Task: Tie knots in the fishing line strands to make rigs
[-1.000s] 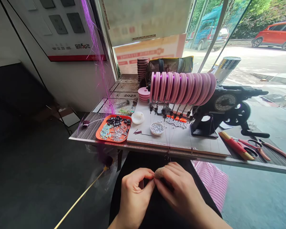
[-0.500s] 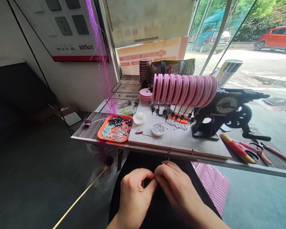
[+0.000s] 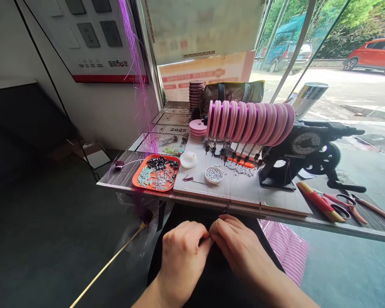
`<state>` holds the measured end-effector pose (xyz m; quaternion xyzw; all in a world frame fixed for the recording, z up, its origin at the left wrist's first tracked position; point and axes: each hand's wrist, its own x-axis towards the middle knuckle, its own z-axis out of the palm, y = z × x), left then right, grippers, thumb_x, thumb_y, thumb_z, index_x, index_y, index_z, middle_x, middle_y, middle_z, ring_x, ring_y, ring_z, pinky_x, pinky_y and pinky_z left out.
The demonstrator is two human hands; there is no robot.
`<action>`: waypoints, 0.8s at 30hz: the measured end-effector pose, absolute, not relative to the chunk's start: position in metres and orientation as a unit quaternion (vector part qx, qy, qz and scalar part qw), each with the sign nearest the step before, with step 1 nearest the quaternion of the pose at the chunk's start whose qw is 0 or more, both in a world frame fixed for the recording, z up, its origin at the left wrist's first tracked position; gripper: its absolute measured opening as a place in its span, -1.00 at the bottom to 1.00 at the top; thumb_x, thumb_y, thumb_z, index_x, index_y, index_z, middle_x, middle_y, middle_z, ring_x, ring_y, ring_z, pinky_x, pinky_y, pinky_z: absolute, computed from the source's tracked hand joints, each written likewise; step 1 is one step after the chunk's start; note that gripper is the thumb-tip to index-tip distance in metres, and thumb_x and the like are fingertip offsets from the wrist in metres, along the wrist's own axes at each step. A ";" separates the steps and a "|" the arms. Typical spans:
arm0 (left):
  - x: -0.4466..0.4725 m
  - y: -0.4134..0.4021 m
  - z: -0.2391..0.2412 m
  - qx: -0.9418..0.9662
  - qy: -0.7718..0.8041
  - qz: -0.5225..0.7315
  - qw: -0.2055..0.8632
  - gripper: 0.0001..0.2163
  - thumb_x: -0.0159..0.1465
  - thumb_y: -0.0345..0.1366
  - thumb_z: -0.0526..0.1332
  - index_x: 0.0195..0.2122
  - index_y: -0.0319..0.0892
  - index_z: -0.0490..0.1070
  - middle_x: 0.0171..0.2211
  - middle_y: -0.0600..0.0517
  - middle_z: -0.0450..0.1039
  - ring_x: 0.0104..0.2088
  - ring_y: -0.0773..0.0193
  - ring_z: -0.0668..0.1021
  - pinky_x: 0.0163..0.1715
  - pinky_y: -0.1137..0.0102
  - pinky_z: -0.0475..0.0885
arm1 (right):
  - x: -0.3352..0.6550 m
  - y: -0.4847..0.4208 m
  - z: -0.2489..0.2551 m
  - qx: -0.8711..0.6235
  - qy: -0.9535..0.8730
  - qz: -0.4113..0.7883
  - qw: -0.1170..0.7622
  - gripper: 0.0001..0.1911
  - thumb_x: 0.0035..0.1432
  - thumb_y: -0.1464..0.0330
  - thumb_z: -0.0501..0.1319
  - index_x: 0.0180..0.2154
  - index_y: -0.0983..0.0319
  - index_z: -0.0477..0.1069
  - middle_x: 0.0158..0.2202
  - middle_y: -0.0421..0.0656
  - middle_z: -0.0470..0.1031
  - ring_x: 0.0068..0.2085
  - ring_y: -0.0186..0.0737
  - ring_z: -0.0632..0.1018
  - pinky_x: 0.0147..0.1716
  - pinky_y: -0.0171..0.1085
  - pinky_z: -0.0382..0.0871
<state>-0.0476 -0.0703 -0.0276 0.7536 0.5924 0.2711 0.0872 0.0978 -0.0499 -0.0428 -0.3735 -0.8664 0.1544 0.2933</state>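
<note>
My left hand (image 3: 181, 254) and my right hand (image 3: 235, 248) meet over my dark lap just below the table's front edge. Both have their fingertips pinched together against each other. What they pinch is too small to make out. Thin lines run down toward my hands from a row of pink spools (image 3: 250, 122) mounted on a black winding machine (image 3: 303, 147). A white board (image 3: 244, 188) lies under the spools.
An orange tray (image 3: 156, 173) of small beads and black parts sits on the left, beside a white dish of beads (image 3: 213, 174) and a white ring (image 3: 188, 159). Red-handled scissors (image 3: 338, 201) and pliers (image 3: 375, 209) lie on the right. Purple strands (image 3: 137, 64) hang at the left.
My hands have closed tighter together and shifted slightly up toward the table's edge. The view has tilted a little; things on the table have not moved.
</note>
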 end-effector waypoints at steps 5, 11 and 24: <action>-0.050 -0.056 -0.019 0.828 0.519 0.203 0.062 -0.84 0.05 -0.42 0.33 -0.59 -0.18 0.36 -0.60 0.09 0.43 -0.54 0.25 0.48 -0.57 0.39 0.26 | 0.107 -0.040 -0.028 -0.392 -0.866 0.228 0.213 -0.73 0.24 0.47 -0.03 -0.52 0.22 0.21 -0.54 -0.20 0.37 -0.49 -0.29 0.39 -0.51 -0.36 0.25; -0.059 -0.053 -0.015 0.753 0.559 0.274 0.213 -0.79 -0.03 -0.42 0.39 -0.40 -0.14 0.40 -0.40 0.10 0.46 -0.33 0.25 0.49 -0.36 0.40 0.38 | 0.114 -0.036 -0.023 -0.412 -0.795 0.344 0.284 -0.83 0.23 0.43 0.00 -0.43 0.21 0.23 -0.49 -0.24 0.35 -0.47 -0.33 0.37 -0.47 -0.40 0.26; -0.060 -0.069 -0.023 0.714 0.558 0.358 0.227 -0.88 0.25 -0.39 0.11 -0.43 -0.15 0.35 -0.43 0.06 0.42 -0.36 0.27 0.46 -0.36 0.39 0.36 | 0.106 -0.041 -0.031 -0.400 -0.798 0.307 0.332 -0.86 0.22 0.44 0.02 -0.41 0.20 0.21 -0.47 -0.21 0.36 -0.43 -0.31 0.40 -0.45 -0.38 0.27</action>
